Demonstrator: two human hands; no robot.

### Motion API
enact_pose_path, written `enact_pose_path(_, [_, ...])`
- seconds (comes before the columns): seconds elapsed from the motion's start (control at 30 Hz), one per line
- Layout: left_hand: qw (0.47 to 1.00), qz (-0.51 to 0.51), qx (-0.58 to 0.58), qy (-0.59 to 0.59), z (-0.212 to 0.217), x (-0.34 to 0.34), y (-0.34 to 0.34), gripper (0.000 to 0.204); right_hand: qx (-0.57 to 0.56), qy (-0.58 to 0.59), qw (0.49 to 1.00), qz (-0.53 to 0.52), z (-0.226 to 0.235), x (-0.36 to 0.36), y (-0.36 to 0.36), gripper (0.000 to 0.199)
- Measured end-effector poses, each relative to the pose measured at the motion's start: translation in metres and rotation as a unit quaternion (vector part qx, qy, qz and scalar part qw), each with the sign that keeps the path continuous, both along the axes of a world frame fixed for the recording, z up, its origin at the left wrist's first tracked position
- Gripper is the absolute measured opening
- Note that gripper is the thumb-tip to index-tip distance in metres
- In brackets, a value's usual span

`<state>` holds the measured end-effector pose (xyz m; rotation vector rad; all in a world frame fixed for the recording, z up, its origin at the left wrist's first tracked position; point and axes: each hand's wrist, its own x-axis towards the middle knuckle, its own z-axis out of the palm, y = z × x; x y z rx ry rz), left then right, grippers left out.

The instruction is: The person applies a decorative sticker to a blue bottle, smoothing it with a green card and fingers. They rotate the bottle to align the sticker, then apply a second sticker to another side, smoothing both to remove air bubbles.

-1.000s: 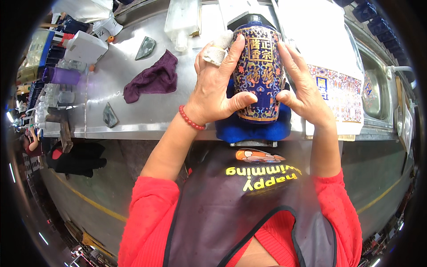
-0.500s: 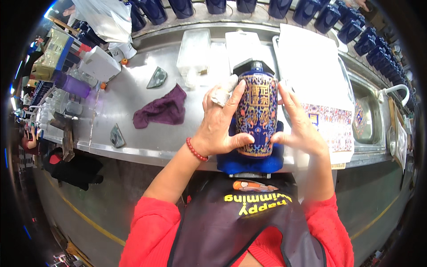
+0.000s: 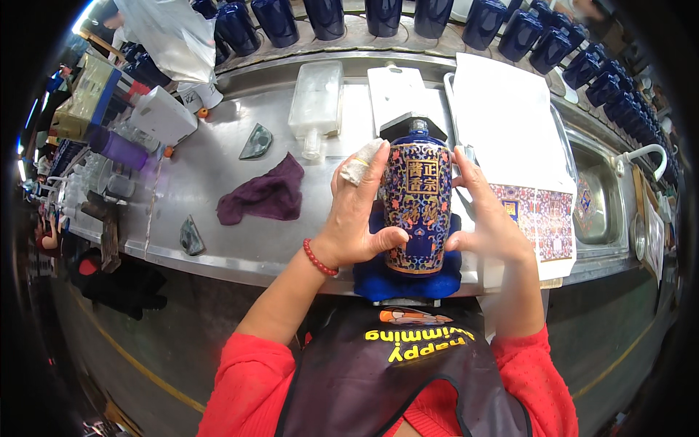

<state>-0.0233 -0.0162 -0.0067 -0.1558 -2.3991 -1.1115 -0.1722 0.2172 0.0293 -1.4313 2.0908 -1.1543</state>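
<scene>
Both the left hand (image 3: 357,218) and right hand (image 3: 489,218) clasp the blue bottle (image 3: 417,207), hiding its sides.

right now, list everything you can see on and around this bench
bottle: one, blue with gold pattern, upright on the pad, between both hands
pad: one, blue, front edge of the bench
cloth: one, purple, left of the bottle
clear bottle: one, lying at the back
blue bottles: a row, plain dark blue, back ledge
decal sheets: patterned, right of the bottle
sink: one, steel, far right
bench: one, steel
left hand: on the bottle's left side, red bead bracelet at the wrist
right hand: on the bottle's right side
</scene>
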Motion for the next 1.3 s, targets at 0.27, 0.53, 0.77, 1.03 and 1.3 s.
enact_pose_path(0.27, [0.999, -0.008, -0.049, 0.005, -0.004, -0.003, -0.001, 0.118, 0.020, -0.012, 1.000, -0.008, -0.012, -0.002, 0.001, 0.138])
enact_pose_path(0.53, [0.999, -0.022, -0.045, 0.009, -0.004, -0.004, -0.002, 0.121, 0.008, 0.011, 1.000, 0.017, -0.008, -0.005, 0.001, 0.139])
enact_pose_path(0.77, [0.995, -0.043, -0.084, -0.018, -0.009, -0.002, -0.012, 0.128, -0.011, 0.041, 0.998, 0.040, -0.004, -0.001, 0.001, 0.141])
enact_pose_path(1.03, [0.995, -0.042, -0.093, 0.005, -0.013, 0.017, -0.010, 0.136, 0.003, 0.021, 1.000, 0.003, -0.006, 0.004, 0.010, 0.151])
enact_pose_path(1.3, [0.961, 0.169, -0.195, 0.101, -0.004, 0.056, 0.024, 0.104, 0.012, 0.099, 0.995, -0.033, -0.002, 0.031, 0.023, 0.139])
